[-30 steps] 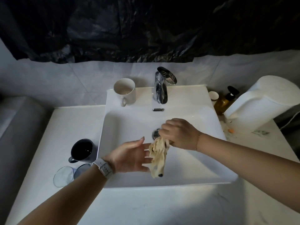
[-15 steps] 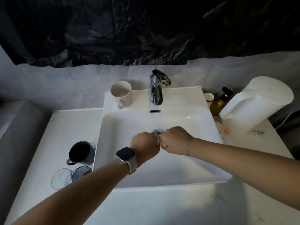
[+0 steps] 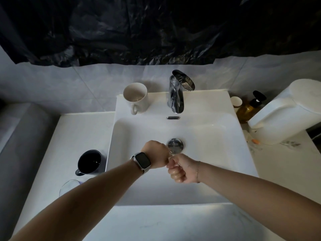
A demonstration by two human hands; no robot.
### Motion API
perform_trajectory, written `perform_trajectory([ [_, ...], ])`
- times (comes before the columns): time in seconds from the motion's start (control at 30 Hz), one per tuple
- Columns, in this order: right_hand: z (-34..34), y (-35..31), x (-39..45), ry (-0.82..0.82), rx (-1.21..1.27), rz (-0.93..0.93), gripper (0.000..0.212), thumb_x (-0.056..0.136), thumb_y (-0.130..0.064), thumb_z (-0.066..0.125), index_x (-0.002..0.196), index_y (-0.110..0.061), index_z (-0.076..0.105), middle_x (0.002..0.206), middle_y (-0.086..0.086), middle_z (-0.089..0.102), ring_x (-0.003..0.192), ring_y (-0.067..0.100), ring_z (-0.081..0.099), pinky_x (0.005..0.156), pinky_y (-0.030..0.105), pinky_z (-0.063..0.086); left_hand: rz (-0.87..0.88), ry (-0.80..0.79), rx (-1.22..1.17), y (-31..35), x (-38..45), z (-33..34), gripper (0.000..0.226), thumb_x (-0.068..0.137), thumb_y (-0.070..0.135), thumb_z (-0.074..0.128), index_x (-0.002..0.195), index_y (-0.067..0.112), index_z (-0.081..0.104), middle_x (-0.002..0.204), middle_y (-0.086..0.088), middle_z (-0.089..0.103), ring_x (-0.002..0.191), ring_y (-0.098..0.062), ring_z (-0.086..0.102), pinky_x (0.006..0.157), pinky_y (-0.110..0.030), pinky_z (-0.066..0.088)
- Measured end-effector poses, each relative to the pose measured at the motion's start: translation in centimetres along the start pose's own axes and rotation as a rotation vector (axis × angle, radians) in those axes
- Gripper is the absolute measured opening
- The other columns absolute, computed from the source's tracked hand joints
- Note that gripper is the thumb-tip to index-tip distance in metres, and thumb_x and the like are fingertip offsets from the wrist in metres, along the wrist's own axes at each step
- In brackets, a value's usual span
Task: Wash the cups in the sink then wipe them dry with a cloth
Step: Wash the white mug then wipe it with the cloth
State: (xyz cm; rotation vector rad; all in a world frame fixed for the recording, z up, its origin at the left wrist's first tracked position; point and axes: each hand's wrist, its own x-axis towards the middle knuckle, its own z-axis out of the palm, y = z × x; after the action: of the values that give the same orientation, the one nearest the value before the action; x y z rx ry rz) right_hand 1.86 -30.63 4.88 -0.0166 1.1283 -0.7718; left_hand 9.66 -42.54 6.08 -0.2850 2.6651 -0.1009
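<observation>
Crumpled black plastic sheeting (image 3: 156, 28) hangs over the far wall, above pale tiles and a white counter (image 3: 83, 129) with a square white sink (image 3: 225, 153) set into it. On the sink's far ledge a chrome tap (image 3: 176, 94) stands in the middle, and just left of it a white cup (image 3: 136, 98) sits upright with its handle toward the near side. A dark cup (image 3: 89, 162) stands upright on the counter just left of the sink, handle pointing near-left, and a clear glass lid or dish (image 3: 68, 187) lies near it, partly hidden by the left forearm. At the far right of the counter are a small paper cup (image 3: 236, 101), an amber pump bottle (image 3: 248, 108) and a large white kettle (image 3: 284, 115), close together.

Both hands are over the basin, near the round chrome drain plug (image 3: 175, 145). The left hand (image 3: 156, 155), with a smartwatch (image 3: 141, 162) on its wrist, is curled into a fist with its back up. The right hand (image 3: 178, 169) is also a tight fist, wet knuckles facing the camera, a thin bracelet (image 3: 198, 171) at its wrist. The two fists touch end to end, and a sliver of pale cloth (image 3: 171, 158) shows between them; most of it is hidden inside the fingers, so both hands appear clenched round it, though how much each one holds cannot be seen
</observation>
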Motion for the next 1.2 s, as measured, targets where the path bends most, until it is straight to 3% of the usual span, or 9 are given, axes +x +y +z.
perform_trajectory([
  [0.27, 0.5, -0.7, -1.5, 0.069, -0.140, -0.080, 0.037, 0.086, -0.013, 0.046, 0.056, -0.023, 0.027, 0.047, -0.006, 0.022, 0.043, 0.012, 0.012, 0.042, 0.022, 0.011, -0.002, 0.066, -0.074, -0.3, -0.3, -1.2, 0.020, 0.092, 0.025, 0.046, 0.098, 0.014, 0.063, 0.103, -0.006, 0.069, 0.093, -0.030, 0.064, 0.072, -0.031, 0.044],
  [0.37, 0.5, -0.4, -4.0, 0.333, -0.618, -0.354, 0.030, 0.089, -0.028, 0.056, 0.064, -0.022, 0.042, 0.057, -0.008, 0.043, 0.052, 0.011, 0.038, 0.052, 0.023, 0.029, 0.020, 0.074, -0.426, -1.0, -2.3, -1.7, 0.010, 0.091, 0.023, 0.053, 0.099, 0.019, 0.058, 0.101, -0.004, 0.067, 0.092, -0.026, 0.063, 0.070, -0.030, 0.043],
  [0.47, 0.2, 1.1, -6.7, 0.483, -0.579, -0.563, 0.028, 0.091, -0.053, 0.049, 0.084, -0.028, 0.060, 0.081, -0.016, 0.061, 0.077, 0.001, 0.058, 0.072, 0.025, 0.041, 0.002, 0.088, -0.862, -2.5, -5.3, -1.7, 0.026, 0.086, 0.023, 0.071, 0.106, 0.025, 0.055, 0.092, 0.008, 0.065, 0.076, -0.012, 0.059, 0.066, -0.023, 0.045],
  [0.6, 0.4, 3.4, -7.6, 0.655, -0.511, -0.827, 0.013, 0.098, -0.027, 0.051, 0.096, -0.023, 0.063, 0.089, -0.004, 0.067, 0.083, 0.010, 0.060, 0.075, 0.024, 0.046, -0.140, 0.279, -1.299, -2.9, -7.8, -2.5, 0.020, 0.083, 0.006, 0.075, 0.081, 0.021, 0.061, 0.059, 0.011, 0.067, 0.053, 0.000, 0.060, 0.052, -0.019, 0.045],
  [0.83, 1.1, 4.8, -9.4, 0.700, -0.547, -1.177, 0.003, 0.087, -0.014, 0.066, 0.084, -0.016, 0.067, 0.101, 0.000, 0.065, 0.099, 0.009, 0.061, 0.086, 0.016, 0.044, -0.129, 0.233, -1.628, -0.4, -11.8, -2.6, 0.015, 0.086, 0.010, 0.070, 0.096, 0.008, 0.060, 0.067, 0.003, 0.065, 0.057, -0.011, 0.057, 0.058, -0.022, 0.047],
  [0.97, 3.0, 5.0, -11.3, 0.420, -0.385, -0.981, 0.021, 0.086, -0.013, 0.070, 0.100, -0.013, 0.054, 0.102, -0.005, 0.072, 0.096, 0.009, 0.065, 0.073, 0.022, 0.051, -0.010, 0.235, -1.946, 1.7, -13.9, -3.6, 0.013, 0.073, 0.010, 0.061, 0.086, 0.008, 0.064, 0.067, -0.001, 0.054, 0.064, -0.010, 0.049, 0.062, -0.019, 0.041],
  [1.03, 4.0, 5.0, -11.3, 0.421, -0.474, -0.987, 0.030, 0.086, -0.013, 0.071, 0.110, -0.020, 0.055, 0.093, -0.009, 0.072, 0.088, 0.008, 0.064, 0.076, 0.017, 0.050, 0.070, 0.217, -2.045, 3.0, -14.2, -4.4, 0.012, 0.077, 0.010, 0.062, 0.087, 0.005, 0.064, 0.072, -0.006, 0.052, 0.067, -0.012, 0.048, 0.065, -0.020, 0.041],
  [1.13, 5.3, 4.9, -10.8, 0.506, -0.505, -1.081, 0.007, 0.088, -0.016, 0.068, 0.092, -0.022, 0.069, 0.081, -0.013, 0.070, 0.080, -0.001, 0.062, 0.075, 0.015, 0.046, 0.038, 0.292, -1.957, 3.8, -14.3, -4.7, 0.024, 0.084, 0.023, 0.064, 0.094, 0.001, 0.064, 0.081, -0.012, 0.062, 0.073, -0.019, 0.059, 0.069, -0.025, 0.045],
  [1.2, 5.7, 4.8, -10.9, 0.519, -0.456, -1.083, 0.011, 0.087, -0.014, 0.069, 0.076, -0.018, 0.071, 0.071, -0.011, 0.066, 0.070, -0.001, 0.058, 0.070, 0.013, 0.042, -0.096, 0.402, -1.779, 3.6, -14.6, -4.5, 0.031, 0.081, 0.029, 0.068, 0.093, 0.001, 0.066, 0.077, -0.009, 0.068, 0.070, -0.019, 0.061, 0.067, -0.027, 0.046],
])
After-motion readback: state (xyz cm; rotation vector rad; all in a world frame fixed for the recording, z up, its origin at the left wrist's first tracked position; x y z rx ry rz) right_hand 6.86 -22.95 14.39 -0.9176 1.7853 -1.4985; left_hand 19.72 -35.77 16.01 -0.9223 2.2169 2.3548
